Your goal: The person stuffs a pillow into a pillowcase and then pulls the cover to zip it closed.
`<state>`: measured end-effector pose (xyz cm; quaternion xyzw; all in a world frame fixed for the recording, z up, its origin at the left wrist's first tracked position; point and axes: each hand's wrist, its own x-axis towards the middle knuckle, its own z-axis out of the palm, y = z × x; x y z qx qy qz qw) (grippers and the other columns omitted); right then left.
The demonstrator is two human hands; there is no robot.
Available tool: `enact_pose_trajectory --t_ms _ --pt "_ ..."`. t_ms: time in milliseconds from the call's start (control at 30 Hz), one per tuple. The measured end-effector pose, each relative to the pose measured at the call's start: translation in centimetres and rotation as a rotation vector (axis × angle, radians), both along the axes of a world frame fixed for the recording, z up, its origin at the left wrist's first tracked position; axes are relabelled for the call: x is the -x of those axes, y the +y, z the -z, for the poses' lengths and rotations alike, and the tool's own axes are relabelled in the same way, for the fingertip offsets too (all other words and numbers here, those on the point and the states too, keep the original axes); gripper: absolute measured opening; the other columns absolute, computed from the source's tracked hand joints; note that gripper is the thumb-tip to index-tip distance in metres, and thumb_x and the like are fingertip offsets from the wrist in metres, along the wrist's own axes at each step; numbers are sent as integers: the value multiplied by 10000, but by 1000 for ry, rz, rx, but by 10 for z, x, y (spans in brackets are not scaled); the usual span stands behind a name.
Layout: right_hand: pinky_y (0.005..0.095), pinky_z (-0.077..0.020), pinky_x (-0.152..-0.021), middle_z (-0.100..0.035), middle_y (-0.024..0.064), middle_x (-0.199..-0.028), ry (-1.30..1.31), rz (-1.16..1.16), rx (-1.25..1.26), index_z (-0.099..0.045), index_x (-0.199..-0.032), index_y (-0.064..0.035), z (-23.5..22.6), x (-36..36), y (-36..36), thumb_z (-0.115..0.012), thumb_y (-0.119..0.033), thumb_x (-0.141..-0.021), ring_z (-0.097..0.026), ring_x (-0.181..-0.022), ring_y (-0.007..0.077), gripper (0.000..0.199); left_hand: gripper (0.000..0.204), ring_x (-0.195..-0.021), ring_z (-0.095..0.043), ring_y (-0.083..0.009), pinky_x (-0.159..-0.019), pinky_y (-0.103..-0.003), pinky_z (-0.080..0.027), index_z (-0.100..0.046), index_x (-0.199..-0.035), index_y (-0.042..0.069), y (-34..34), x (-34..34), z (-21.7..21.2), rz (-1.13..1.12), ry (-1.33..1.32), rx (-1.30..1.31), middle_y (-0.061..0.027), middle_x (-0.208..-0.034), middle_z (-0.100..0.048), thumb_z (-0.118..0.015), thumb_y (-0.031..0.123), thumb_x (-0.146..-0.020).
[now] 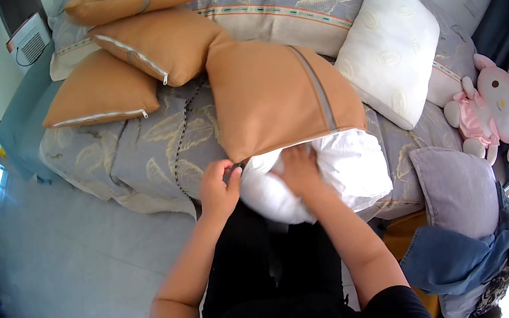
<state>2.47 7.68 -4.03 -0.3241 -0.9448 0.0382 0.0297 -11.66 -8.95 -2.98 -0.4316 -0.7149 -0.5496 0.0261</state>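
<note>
— Pillow insert (330,177), white and puffy, sits at the near edge of the bed (134,158), half inside an orange cushion cover (277,92) with a grey stripe down it.

— And the hands?

— The right hand (300,172) presses flat into the white insert, fingers close together and sunk a little into the stuffing. The left hand (218,188) is at the lower left corner of the cover's opening, fingers curled and pinched on its edge, just beside the insert.

— So where exactly is the cover lying?

— It lies on the grey leaf-patterned bedspread, its open end toward the person, the white stuffing bulging out below it and hanging slightly over the bed's edge against the person's dark clothing.

— What else is on the bed?

— Three more orange cushions (150,45) with grey zip edges are piled toward the far left, touching each other. A white pillow (390,51) leans to the right of the cover, close beside it. Further right, a pink and white plush rabbit (493,108) lies near the bed's edge.

— Anything nearer the person?

— A lilac cushion (456,190) sits to the lower right, with blue denim cloth (456,257) heaped below it. The pale floor (66,275) runs along the left.
</note>
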Motion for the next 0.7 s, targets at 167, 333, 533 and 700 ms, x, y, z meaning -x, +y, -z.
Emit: enact_pose_trajectory --t_ms 167,333,533,700 --pt "651 -275 -1038 -351 161 -1481 302 4 -27 -363 -1403 16 17 1 -11 -640 -491 -821 -291 -1378 371 820 308 -770 -624 -284 -680 -366 -500 -600 -1006 -9 14 -12 38 -55 -123 -25 -140 -824 -611 -744 163 -795" --pt "588 -336 -1017 -491 187 -1358 519 -70 -55 -512 -1275 11 1 -8 -19 -703 -371 -803 -411 -1284 378 637 587 -975 -633 -241 -782 -335 -541 -476 -1264 47 -37 -27 -16 307 -1362 477 -131 -1118 -605 -549 524 -930" --pt "491 -389 -937 -597 176 -1197 803 -235 64 -651 -1088 -22 -45 -47 -68 -761 -236 -754 -524 -1111 362 412 548 -1037 -640 -266 -914 -383 -513 -445 -1354 9 -20 -49 -8 637 -1415 8 -139 -1222 -602 -645 65 -847" --pt "540 -347 -997 -481 183 -1337 684 -124 -168 -654 -1089 -55 -66 -62 -86 -752 -253 -758 -431 -1238 412 398 653 -1050 -619 -241 -902 -364 -499 -446 -1349 7 -10 -46 -16 588 -1236 109 -130 -1200 -602 -638 -62 -729"
